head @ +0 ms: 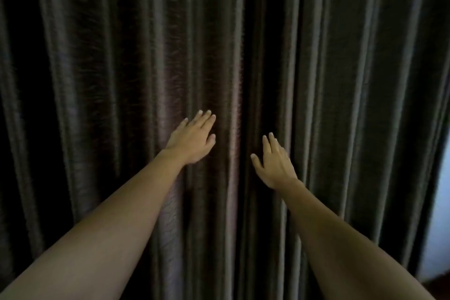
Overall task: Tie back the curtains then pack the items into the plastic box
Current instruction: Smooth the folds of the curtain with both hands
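Note:
Dark, pleated curtains fill the head view. The left curtain panel (121, 80) and the right curtain panel (353, 80) meet at a dark seam near the middle. My left hand (194, 136) lies flat against the left panel just beside the seam, fingers straight and slightly apart, holding nothing. My right hand (274, 163) reaches toward the edge of the right panel, a little lower, fingers extended and open. Both forearms stretch forward from the bottom corners. No tie-back, plastic box or other items are visible.
A strip of pale wall (435, 226) shows past the right curtain's outer edge at the lower right, with a bit of dark floor (435, 286) beneath it. The room is dim.

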`<action>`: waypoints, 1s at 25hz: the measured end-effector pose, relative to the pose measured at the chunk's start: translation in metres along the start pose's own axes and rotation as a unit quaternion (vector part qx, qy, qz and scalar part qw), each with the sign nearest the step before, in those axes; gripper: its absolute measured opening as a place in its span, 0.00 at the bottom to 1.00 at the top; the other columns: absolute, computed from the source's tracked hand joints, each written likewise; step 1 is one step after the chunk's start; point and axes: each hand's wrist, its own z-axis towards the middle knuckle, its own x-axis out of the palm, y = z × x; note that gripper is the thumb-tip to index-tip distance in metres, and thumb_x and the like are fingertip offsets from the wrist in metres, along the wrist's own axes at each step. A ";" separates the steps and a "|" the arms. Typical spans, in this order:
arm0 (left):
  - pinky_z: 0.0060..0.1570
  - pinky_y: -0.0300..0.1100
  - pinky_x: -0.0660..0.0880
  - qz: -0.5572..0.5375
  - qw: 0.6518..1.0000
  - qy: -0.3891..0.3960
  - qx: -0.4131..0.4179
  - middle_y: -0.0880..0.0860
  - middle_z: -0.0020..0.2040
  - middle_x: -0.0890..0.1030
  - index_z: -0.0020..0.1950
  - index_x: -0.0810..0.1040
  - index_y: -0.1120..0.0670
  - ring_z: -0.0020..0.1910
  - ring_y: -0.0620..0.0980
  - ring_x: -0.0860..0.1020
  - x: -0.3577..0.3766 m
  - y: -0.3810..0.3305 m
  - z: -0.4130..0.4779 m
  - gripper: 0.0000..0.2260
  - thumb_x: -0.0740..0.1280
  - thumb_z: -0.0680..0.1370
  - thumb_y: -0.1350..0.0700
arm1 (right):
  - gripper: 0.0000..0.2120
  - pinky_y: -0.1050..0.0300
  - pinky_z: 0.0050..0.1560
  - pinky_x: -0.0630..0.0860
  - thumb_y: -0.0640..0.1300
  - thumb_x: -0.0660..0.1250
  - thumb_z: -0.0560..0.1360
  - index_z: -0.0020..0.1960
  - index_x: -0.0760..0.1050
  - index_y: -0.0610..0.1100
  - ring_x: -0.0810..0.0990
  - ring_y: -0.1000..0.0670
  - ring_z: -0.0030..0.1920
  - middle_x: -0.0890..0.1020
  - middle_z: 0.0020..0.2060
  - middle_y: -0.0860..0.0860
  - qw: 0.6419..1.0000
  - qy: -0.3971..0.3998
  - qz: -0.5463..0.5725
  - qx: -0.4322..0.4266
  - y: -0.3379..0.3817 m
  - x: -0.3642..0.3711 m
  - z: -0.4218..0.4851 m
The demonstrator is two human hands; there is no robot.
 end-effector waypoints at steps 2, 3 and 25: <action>0.74 0.51 0.48 0.002 0.999 -0.032 0.032 0.51 0.79 0.46 0.78 0.47 0.54 0.77 0.49 0.44 0.002 -0.009 0.025 0.26 0.51 0.82 0.50 | 0.32 0.48 0.76 0.51 0.55 0.52 0.80 0.76 0.46 0.40 0.49 0.43 0.76 0.46 0.77 0.43 1.000 -0.024 0.011 0.009 -0.017 -0.009 0.013; 0.74 0.51 0.47 0.011 0.997 -0.056 0.048 0.51 0.79 0.46 0.78 0.47 0.54 0.77 0.49 0.44 0.002 -0.014 0.040 0.26 0.51 0.82 0.50 | 0.32 0.48 0.76 0.51 0.55 0.53 0.80 0.76 0.46 0.40 0.49 0.43 0.76 0.47 0.77 0.42 0.999 -0.040 0.012 0.007 -0.027 -0.012 0.024; 0.69 0.66 0.39 0.296 0.925 -0.238 0.013 0.50 0.79 0.46 0.70 0.67 0.45 0.77 0.55 0.41 -0.051 -0.032 0.257 0.20 0.49 0.81 0.41 | 0.32 0.50 0.73 0.58 0.61 0.46 0.75 0.71 0.66 0.45 0.62 0.46 0.71 0.62 0.71 0.45 0.908 -0.132 0.306 -0.253 -0.043 0.002 0.257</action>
